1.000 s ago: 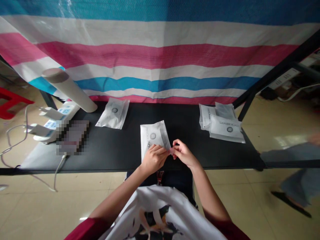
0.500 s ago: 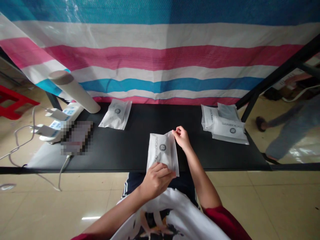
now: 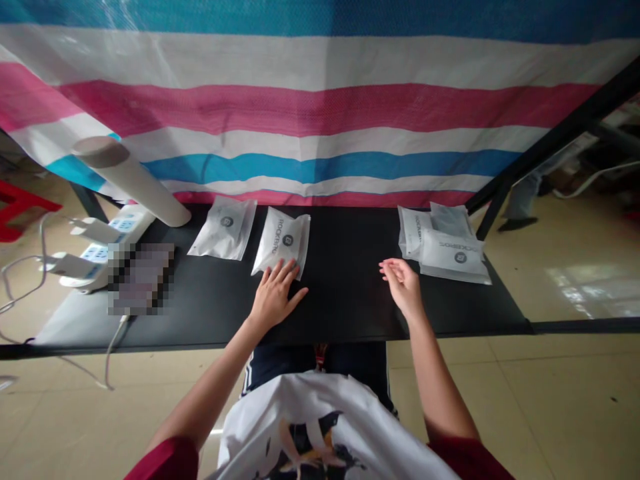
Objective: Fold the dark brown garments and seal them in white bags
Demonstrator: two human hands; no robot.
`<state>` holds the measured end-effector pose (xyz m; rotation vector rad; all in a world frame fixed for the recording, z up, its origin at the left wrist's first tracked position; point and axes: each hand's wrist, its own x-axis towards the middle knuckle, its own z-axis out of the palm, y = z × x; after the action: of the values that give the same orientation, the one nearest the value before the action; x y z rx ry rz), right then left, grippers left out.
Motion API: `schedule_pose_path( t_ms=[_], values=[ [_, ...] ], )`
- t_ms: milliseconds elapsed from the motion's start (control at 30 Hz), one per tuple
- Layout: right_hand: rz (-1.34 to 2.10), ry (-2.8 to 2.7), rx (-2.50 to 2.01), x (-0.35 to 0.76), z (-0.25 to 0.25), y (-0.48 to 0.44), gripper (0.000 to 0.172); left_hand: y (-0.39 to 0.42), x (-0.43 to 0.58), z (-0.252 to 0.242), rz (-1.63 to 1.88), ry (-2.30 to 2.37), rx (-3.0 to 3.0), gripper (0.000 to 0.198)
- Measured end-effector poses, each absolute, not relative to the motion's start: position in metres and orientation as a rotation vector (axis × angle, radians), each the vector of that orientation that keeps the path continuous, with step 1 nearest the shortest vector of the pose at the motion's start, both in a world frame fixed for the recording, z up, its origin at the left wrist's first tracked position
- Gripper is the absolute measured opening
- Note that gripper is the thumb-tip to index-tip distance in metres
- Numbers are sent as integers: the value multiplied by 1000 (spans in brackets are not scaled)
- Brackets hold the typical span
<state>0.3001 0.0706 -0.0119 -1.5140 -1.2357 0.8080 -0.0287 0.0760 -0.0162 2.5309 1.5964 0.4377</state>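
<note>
A white printed pouch [image 3: 283,241] lies on the black table [image 3: 345,300], left of centre. My left hand [image 3: 275,297] rests flat just below it, fingers spread, fingertips touching its near edge. My right hand [image 3: 403,285] hovers over the table to the right, fingers loosely stretched, holding nothing. It is close to a stack of similar white pouches [image 3: 445,248] at the right end. Another single pouch [image 3: 223,228] lies just left of the one my left hand touches.
A white tube [image 3: 129,179] leans at the back left above a power strip with plugs [image 3: 95,248] and a blurred-out object [image 3: 140,277]. A striped tarp [image 3: 320,113] hangs behind the table. A person's leg [image 3: 523,200] shows at the far right, on the tiled floor.
My left hand carried the pouch from the table's front edge to the back left and laid it down beside the other pouch. My right hand let go and moved right toward the stack.
</note>
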Motion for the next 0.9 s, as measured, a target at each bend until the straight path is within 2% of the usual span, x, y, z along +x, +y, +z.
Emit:
schedule_pose_path(
  t_ms=[100,167,233,333,533,900],
  values=[
    [263,-1234,-1736,348,-8,71,42,113,-41,-22,463,1722,2477,55],
    [-66,-1206,-1924,380,-8,75,51,131,-48,-25,486,1802,2433,57],
    [-202,-1201,-2073,407,-10,80,64,140,-52,-27,497,1857,2399,58],
    [-198,-1240,-2276,434,-17,84,75,143,-54,-28,508,1890,2393,58],
    [-201,-1307,-2374,447,-37,76,83,137,-51,-28,527,1929,2371,55],
    [-349,-1413,-2217,414,-35,26,59,136,-51,-29,571,1905,2354,54]
  ],
)
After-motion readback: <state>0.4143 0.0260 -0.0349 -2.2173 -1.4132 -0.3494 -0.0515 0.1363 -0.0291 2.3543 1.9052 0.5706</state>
